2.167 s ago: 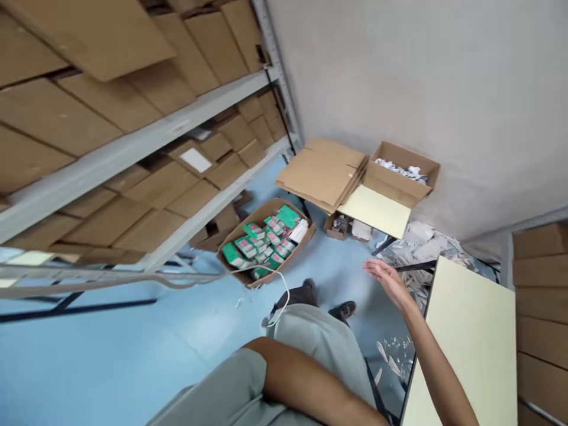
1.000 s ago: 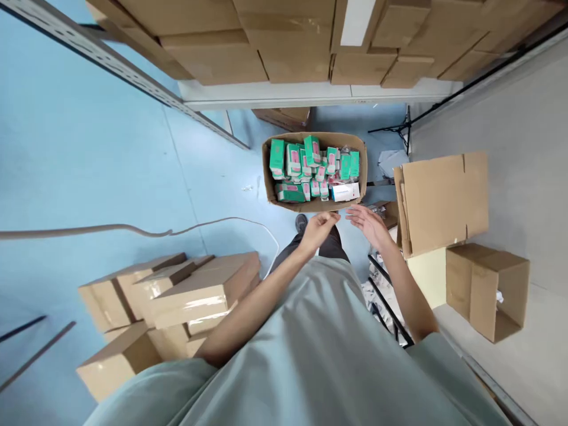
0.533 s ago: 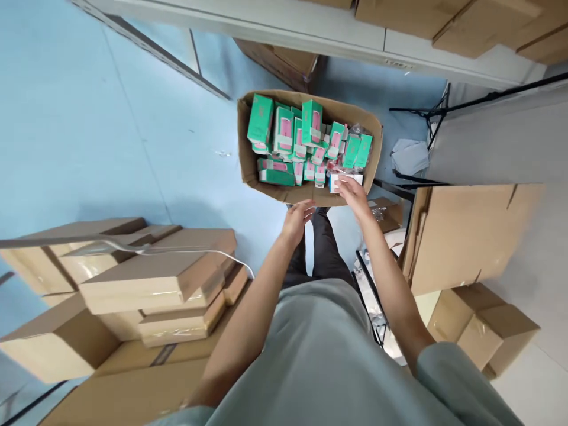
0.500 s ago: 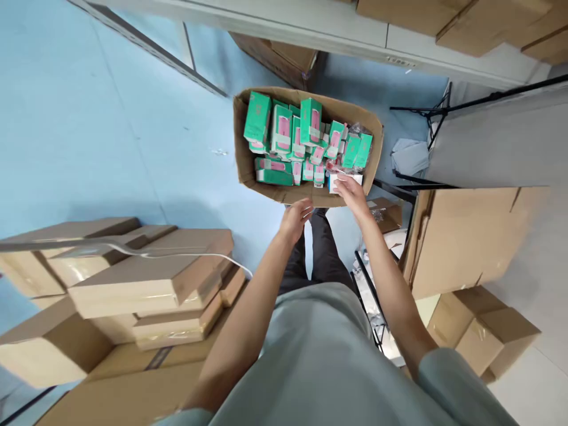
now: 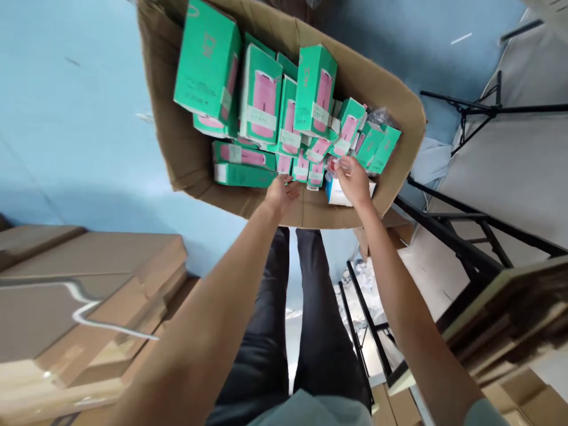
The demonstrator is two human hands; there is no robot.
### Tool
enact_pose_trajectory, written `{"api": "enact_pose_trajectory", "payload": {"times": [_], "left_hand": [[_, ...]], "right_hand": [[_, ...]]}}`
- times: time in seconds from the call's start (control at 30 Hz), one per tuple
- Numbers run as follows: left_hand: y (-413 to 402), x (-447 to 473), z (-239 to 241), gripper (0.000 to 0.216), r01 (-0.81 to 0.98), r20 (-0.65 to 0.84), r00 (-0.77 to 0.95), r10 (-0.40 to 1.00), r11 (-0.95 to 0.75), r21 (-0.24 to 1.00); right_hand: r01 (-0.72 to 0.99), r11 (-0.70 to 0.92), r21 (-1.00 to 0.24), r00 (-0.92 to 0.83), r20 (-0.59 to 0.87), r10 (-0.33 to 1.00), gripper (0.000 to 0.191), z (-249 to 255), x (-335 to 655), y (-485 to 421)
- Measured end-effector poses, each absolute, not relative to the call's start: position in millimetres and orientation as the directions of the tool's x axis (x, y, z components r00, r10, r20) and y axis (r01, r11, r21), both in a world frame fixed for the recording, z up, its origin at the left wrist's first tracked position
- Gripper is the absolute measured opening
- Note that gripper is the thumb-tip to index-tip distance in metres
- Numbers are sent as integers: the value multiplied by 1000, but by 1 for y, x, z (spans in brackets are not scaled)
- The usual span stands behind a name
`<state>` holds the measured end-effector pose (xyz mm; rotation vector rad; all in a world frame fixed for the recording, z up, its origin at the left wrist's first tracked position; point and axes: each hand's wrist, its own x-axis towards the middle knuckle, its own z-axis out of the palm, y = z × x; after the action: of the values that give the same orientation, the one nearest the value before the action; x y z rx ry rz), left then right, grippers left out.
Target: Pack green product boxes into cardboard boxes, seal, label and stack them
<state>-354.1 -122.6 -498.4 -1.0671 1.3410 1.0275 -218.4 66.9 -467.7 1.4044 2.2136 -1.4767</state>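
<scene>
A large open cardboard box (image 5: pixel 177 151) holds several green boxes with pink pictures, among them a big upright green box (image 5: pixel 206 62) at the left. My left hand (image 5: pixel 283 195) reaches over the near rim with fingers stretched out, beside the smaller green boxes, holding nothing. My right hand (image 5: pixel 355 180) is inside the box at the right, its thumb and fingertips closed at a small clear plastic packet (image 5: pixel 332 164) with something red in it. Under that hand sits a white box (image 5: pixel 339 194) with a blue end, partly covered. Further right lie two slim green boxes (image 5: pixel 377 148).
Stacked brown cartons (image 5: pixel 110 278) stand at the lower left, with a white cable (image 5: pixel 102 322) across them. Black metal legs (image 5: pixel 457 228) are at the right, near pale sheets (image 5: pixel 430 160) on the floor. Flattened cardboard (image 5: pixel 515 322) is stacked at the lower right.
The view has come closer to the cardboard box. Both hands have moved further into it, the right from over the white box to the plastic packet.
</scene>
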Motion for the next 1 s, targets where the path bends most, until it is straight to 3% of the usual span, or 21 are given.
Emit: {"api": "enact_pose_trajectory", "payload": {"times": [0.23, 0.4, 0.5, 0.73, 1.0], "left_hand": [[-95, -346, -601, 39, -998, -999, 48, -19, 44, -49], [-72, -338, -657, 37, -995, -998, 33, 49, -94, -38], [-66, -331, -669, 36, -991, -998, 18, 68, -134, -27], [-89, -305, -625, 30, -985, -988, 144, -61, -104, -137], [-143, -292, -506, 38, -983, -973, 184, -136, -5, -185]], "right_hand": [[689, 472, -550, -718, -430, 547, 60, -554, -248, 88], [670, 583, -460, -742, -438, 507, 69, -593, -260, 103], [656, 595, -464, -754, -435, 492, 63, -600, -263, 108], [707, 460, -538, -706, -490, 512, 57, -574, -251, 81], [829, 300, -471, -555, -629, 545, 61, -461, -232, 2]]}}
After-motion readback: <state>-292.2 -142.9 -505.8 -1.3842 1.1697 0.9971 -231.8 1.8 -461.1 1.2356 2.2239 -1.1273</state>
